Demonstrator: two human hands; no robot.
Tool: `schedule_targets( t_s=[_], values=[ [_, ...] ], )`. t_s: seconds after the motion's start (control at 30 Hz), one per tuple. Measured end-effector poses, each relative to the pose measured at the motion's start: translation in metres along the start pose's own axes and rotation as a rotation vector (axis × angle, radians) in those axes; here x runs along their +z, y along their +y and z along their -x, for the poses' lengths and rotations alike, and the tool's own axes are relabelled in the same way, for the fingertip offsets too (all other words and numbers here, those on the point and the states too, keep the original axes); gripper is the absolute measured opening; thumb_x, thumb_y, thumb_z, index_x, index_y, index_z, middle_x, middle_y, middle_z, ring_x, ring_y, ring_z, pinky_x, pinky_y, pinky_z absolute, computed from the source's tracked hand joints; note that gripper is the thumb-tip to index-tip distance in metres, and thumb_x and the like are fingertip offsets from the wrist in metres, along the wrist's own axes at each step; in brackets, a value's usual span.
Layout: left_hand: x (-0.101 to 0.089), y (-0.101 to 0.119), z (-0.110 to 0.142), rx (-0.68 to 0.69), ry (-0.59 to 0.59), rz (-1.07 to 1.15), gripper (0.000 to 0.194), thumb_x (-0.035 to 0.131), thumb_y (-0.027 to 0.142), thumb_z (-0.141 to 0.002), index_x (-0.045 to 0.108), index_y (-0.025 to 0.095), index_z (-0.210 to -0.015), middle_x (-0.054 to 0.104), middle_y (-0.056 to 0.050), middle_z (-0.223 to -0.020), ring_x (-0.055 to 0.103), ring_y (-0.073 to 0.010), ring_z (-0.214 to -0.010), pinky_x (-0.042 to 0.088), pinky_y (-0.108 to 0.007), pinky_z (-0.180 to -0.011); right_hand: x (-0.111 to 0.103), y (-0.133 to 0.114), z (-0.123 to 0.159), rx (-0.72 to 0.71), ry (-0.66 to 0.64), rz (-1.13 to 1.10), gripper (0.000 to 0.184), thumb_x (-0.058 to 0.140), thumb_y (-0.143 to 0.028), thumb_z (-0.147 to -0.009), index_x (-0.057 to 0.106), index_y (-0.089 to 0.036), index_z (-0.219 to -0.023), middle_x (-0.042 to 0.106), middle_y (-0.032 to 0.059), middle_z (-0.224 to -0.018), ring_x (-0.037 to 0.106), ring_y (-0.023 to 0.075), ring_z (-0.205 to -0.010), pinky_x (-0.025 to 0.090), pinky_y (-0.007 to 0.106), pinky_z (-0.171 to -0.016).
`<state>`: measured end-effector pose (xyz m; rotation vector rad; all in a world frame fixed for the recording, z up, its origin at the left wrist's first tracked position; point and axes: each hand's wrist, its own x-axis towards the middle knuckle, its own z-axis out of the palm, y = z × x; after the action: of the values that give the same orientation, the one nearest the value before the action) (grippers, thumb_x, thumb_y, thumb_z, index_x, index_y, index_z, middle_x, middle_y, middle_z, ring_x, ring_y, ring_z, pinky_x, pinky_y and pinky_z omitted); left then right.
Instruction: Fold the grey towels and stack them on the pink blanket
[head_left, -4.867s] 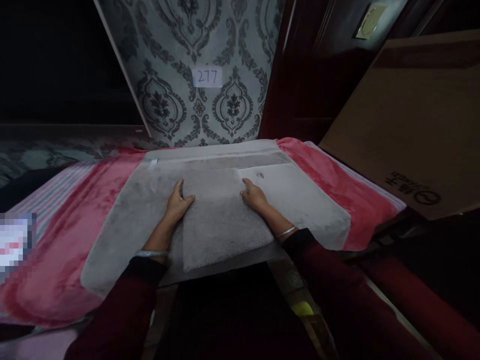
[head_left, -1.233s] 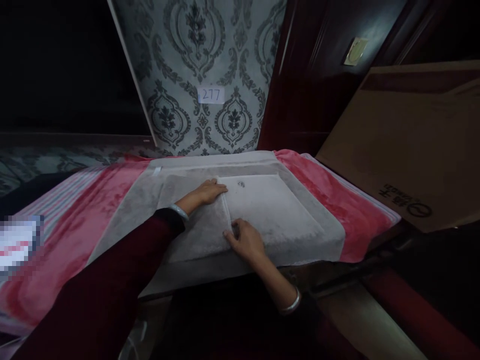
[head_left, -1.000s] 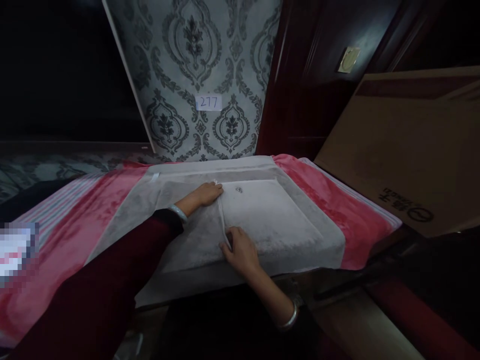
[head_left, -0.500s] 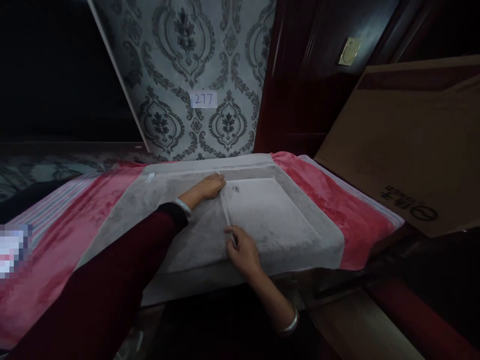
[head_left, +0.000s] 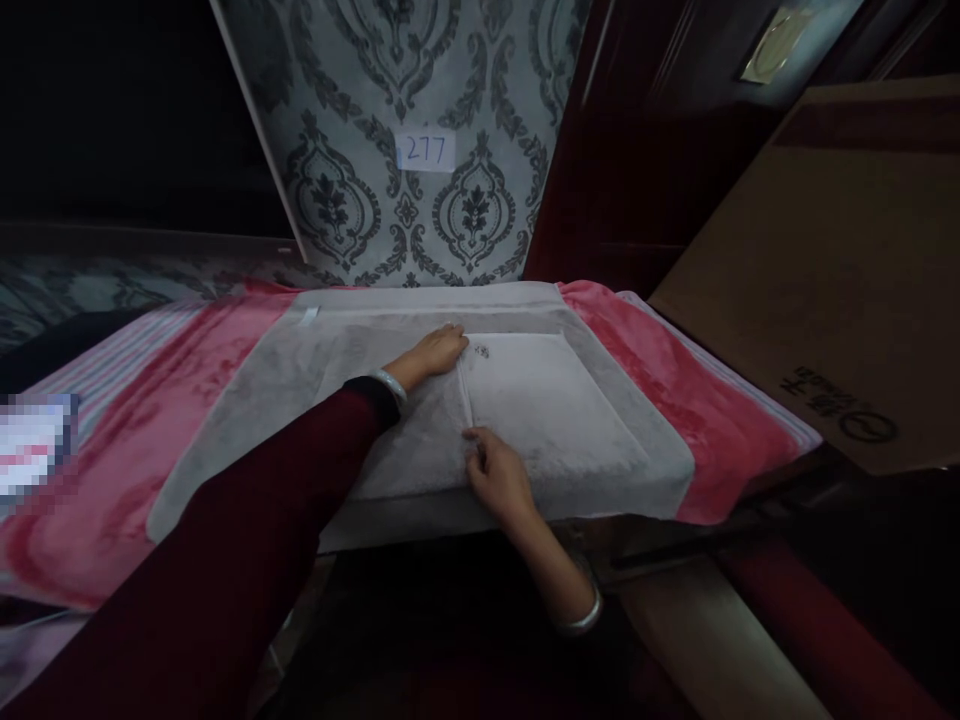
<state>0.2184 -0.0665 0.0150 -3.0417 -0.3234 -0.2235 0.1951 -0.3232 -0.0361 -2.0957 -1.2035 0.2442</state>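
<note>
A pale grey square of fabric (head_left: pixel 555 400) with a small dark print near its far left corner lies flat on a larger grey plush cloth (head_left: pixel 262 400). My left hand (head_left: pixel 442 350) rests at the far end of the square's left edge, its fingers together on the fabric there. At the near end of that edge is my right hand (head_left: pixel 501 478), fingers curled, thumb and forefinger pinching the edge. A thin pale strip of the edge (head_left: pixel 465 395) runs between both hands. What lies under my left fingertips is hidden.
Beneath the grey cloth spreads a pink blanket (head_left: pixel 622 350) with striped borders. A large cardboard box (head_left: pixel 840 280) stands at the right, beside a dark red door (head_left: pixel 637 150). A dark screen (head_left: pixel 135 120) is at the left. A paper marked 277 (head_left: pixel 426 150) sticks to the patterned wall.
The view has tilted down and turned left, so the scene sits higher and further right. Both hands stay at the same edge of the pale square.
</note>
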Motion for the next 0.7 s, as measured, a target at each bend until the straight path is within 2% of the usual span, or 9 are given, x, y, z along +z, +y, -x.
schedule_targets(
  t_s=[0.13, 0.27, 0.4, 0.5, 0.6, 0.7],
  values=[
    [0.004, 0.000, -0.002, -0.052, -0.039, 0.054, 0.042, 0.042, 0.004, -0.087, 0.065, 0.009, -0.122, 0.064, -0.017, -0.128, 0.059, -0.0247, -0.124, 0.044, -0.034, -0.108, -0.008, 0.009, 0.003, 0.013, 0.008, 0.006, 0.040, 0.047, -0.017, -0.089, 0.064, -0.019, -0.125, 0.071, 0.0037, -0.083, 0.063, 0.0188, -0.074, 0.043, 0.027, -0.071],
    [0.001, -0.008, 0.006, -0.080, -0.057, 0.152, 0.060, 0.049, 0.013, -0.086, 0.048, 0.011, -0.146, 0.051, -0.016, -0.148, 0.052, -0.0231, -0.134, 0.041, -0.030, -0.112, -0.020, 0.015, 0.004, 0.046, -0.027, -0.010, 0.039, 0.049, -0.023, -0.091, 0.064, -0.020, -0.127, 0.060, -0.0023, -0.063, 0.055, 0.0173, -0.060, 0.036, 0.026, -0.060],
    [-0.005, -0.006, 0.026, -0.034, -0.192, 0.142, 0.067, 0.053, 0.032, -0.090, 0.039, 0.011, -0.153, 0.039, -0.017, -0.159, 0.043, -0.0265, -0.144, 0.033, -0.032, -0.118, -0.023, 0.011, 0.002, 0.029, -0.067, -0.009, 0.048, 0.057, -0.031, -0.090, 0.058, -0.021, -0.137, 0.061, -0.0025, -0.069, 0.057, 0.0176, -0.063, 0.037, 0.026, -0.061],
    [-0.007, 0.005, 0.045, 0.022, -0.253, 0.124, 0.069, 0.050, 0.043, -0.094, 0.038, 0.013, -0.154, 0.036, -0.016, -0.162, 0.038, -0.0281, -0.147, 0.029, -0.035, -0.120, -0.018, 0.009, -0.003, -0.032, -0.082, -0.015, 0.057, 0.061, -0.028, -0.086, 0.054, -0.021, -0.142, 0.063, -0.0015, -0.076, 0.059, 0.0177, -0.069, 0.041, 0.027, -0.066],
    [-0.003, 0.017, 0.065, 0.019, -0.260, 0.115, 0.069, 0.045, 0.048, -0.097, 0.035, 0.015, -0.156, 0.032, -0.017, -0.165, 0.032, -0.0297, -0.151, 0.026, -0.040, -0.122, -0.014, 0.009, -0.006, -0.079, -0.090, -0.018, 0.053, 0.055, -0.023, -0.086, 0.056, -0.021, -0.139, 0.064, -0.0001, -0.080, 0.059, 0.0174, -0.070, 0.044, 0.027, -0.070],
    [0.008, 0.027, 0.080, -0.025, -0.219, 0.106, 0.068, 0.038, 0.046, -0.101, 0.029, 0.014, -0.160, 0.021, -0.019, -0.169, 0.019, -0.0315, -0.156, 0.016, -0.048, -0.125, -0.013, 0.009, -0.004, -0.050, -0.097, 0.047, 0.051, 0.051, -0.024, -0.088, 0.057, -0.018, -0.138, 0.067, 0.0024, -0.083, 0.061, 0.0191, -0.072, 0.045, 0.029, -0.072]
  ],
)
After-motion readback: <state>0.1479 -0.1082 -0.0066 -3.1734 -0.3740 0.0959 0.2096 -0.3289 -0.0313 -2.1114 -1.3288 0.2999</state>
